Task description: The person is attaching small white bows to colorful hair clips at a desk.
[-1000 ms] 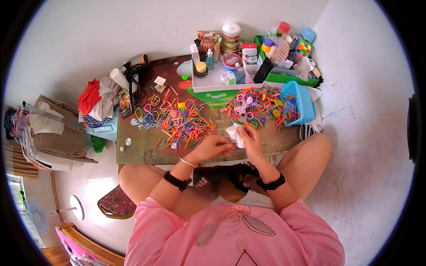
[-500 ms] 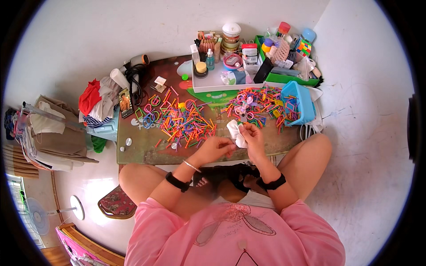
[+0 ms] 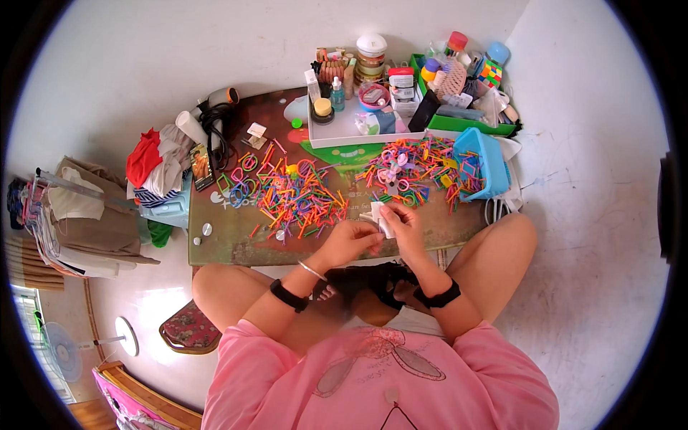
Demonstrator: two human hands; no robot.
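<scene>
- While pinched between both hands at the near edge of the desk (image 3: 229, 240), a small white piece (image 3: 381, 219), long axis running roughly away from the body, upper end tipped toward the far side.
- Left hand (image 3: 352, 240) curled, fingertips at the lower left of the white piece; right hand (image 3: 403, 222) closed on its right edge; hands close together, nearly touching.
- Just beyond the left hand: a heap of orange, green and pink sticks (image 3: 294, 197), with coloured rings at its far left.
- Just beyond the right hand: a second mixed heap of colourful sticks and loops (image 3: 412, 165), close to the fingers.
- Farther right of the hands: a blue basket (image 3: 487, 159), tipped on its side.
- Well beyond both heaps: a white tray (image 3: 358, 129) with bottles and jars, beside a green tray (image 3: 466, 123) crowded with containers.
- Far left of the hands: a hair dryer (image 3: 218, 100) with black cord, and a pile of clothes (image 3: 154, 165).
</scene>
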